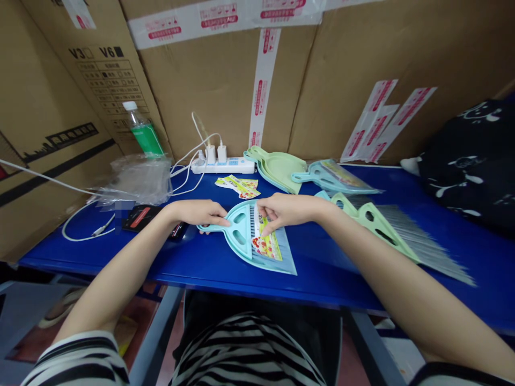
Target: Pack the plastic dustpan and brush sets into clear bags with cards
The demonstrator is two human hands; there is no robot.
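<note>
The left hand [204,213] grips the blue dustpan [257,262] and brush [241,228] at the handle end while the right hand [282,209] pinches the card [269,247].

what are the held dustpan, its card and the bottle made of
Dustpan: probably moulded plastic, smooth with low sheen, judging by its even colour and rounded outline.
Card: likely paperboard or coated paper, since it looks thin and brightly printed.
Bottle: seemingly clear, glossy plastic; its upper part is see-through, though glass is possible.
</note>
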